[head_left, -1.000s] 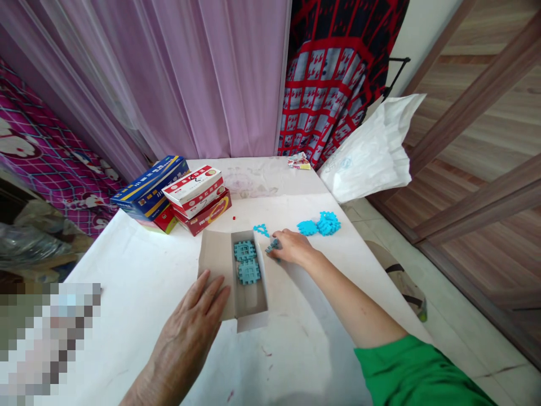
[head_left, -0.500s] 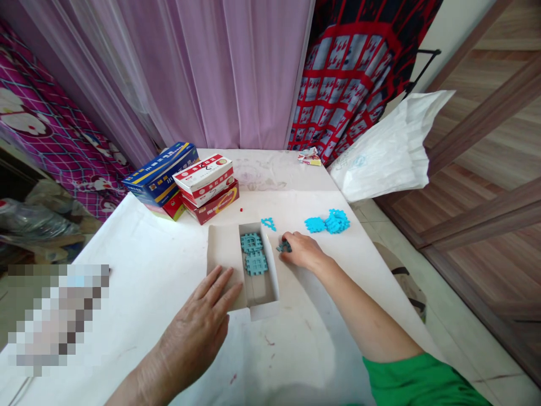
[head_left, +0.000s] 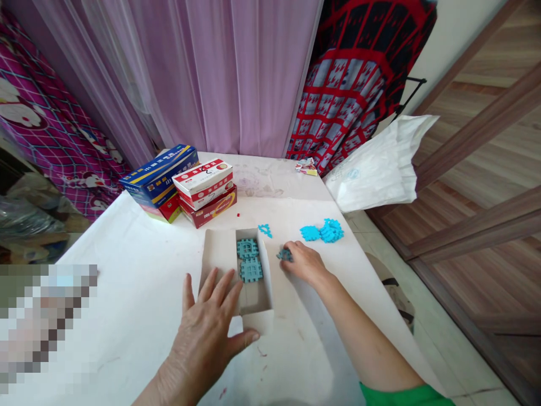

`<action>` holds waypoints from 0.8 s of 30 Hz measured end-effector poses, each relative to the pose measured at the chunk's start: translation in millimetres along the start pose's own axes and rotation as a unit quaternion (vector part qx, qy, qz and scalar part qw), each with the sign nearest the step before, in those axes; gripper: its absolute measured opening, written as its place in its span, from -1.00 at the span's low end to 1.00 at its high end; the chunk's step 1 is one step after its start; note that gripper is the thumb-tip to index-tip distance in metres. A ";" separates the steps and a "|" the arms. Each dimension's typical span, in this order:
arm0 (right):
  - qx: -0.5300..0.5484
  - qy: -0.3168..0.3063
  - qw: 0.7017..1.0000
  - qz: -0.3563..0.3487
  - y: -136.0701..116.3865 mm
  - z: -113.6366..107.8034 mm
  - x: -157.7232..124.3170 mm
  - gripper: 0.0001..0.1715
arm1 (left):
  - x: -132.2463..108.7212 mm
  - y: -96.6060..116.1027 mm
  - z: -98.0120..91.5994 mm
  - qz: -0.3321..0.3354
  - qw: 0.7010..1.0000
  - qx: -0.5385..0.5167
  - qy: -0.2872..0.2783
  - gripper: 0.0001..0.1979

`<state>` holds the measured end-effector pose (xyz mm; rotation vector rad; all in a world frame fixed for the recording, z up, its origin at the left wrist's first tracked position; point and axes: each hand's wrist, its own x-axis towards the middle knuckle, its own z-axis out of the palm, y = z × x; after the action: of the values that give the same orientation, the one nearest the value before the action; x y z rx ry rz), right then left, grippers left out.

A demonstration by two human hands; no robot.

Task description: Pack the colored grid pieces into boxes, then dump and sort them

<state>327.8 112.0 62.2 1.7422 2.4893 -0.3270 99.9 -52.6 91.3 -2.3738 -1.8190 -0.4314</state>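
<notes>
An open cardboard box [head_left: 267, 282] lies on the white-covered table, its lid folded out to the left. Teal interlocking plastic pieces [head_left: 251, 270] fill its far part; the near part of its floor shows bare. My left hand [head_left: 205, 318] is spread over the lid and the box's near left corner, fingers apart and holding nothing. Just right of the box, my right hand [head_left: 305, 264] pinches a dark teal interlocking piece [head_left: 283, 255], partly hidden by the fingers. Beyond the box's far right corner lies a bright blue triangular piece [head_left: 265, 230].
Bright blue interlocking pieces [head_left: 332, 230] are heaped near the table's right edge. Blue boxes [head_left: 158, 175] and red-and-white boxes [head_left: 203, 177] are stacked at the back left. A small red bit [head_left: 238, 215] and a crumpled wrapper [head_left: 306, 166] lie farther back. A white bag [head_left: 376, 169] hangs past the right edge.
My left hand has spread its fingers and thumb wider, the thumb now over the box's near end. My right hand keeps the piece beside the box. The whole view has shifted slightly.
</notes>
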 end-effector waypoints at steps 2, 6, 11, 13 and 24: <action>0.000 0.004 1.000 -0.012 -0.3 -2.4 4.9 -0.65 | -2.4 -0.4 3.5 0.001 1.000 0.015 0.004 -0.36; 0.006 0.033 0.999 0.000 7.4 -22.0 26.7 -0.68 | -5.7 -1.6 8.9 0.017 0.998 0.045 0.025 -0.37; 0.001 0.033 0.998 -0.050 0.8 -37.9 67.1 -0.55 | -1.7 3.7 12.1 0.033 0.995 0.070 0.067 -0.38; -0.004 0.013 0.998 -0.055 -9.9 -33.7 79.4 -0.42 | -0.1 5.6 13.9 0.041 0.993 0.072 0.079 -0.37; 0.001 -0.007 0.999 -0.033 -23.6 -20.2 92.5 -0.60 | -0.2 0.4 17.9 0.084 0.988 0.094 0.090 -0.36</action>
<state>274.6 193.6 67.1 1.6559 2.5408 -0.3454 103.0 -48.2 74.2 -2.2569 -1.4991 -0.4189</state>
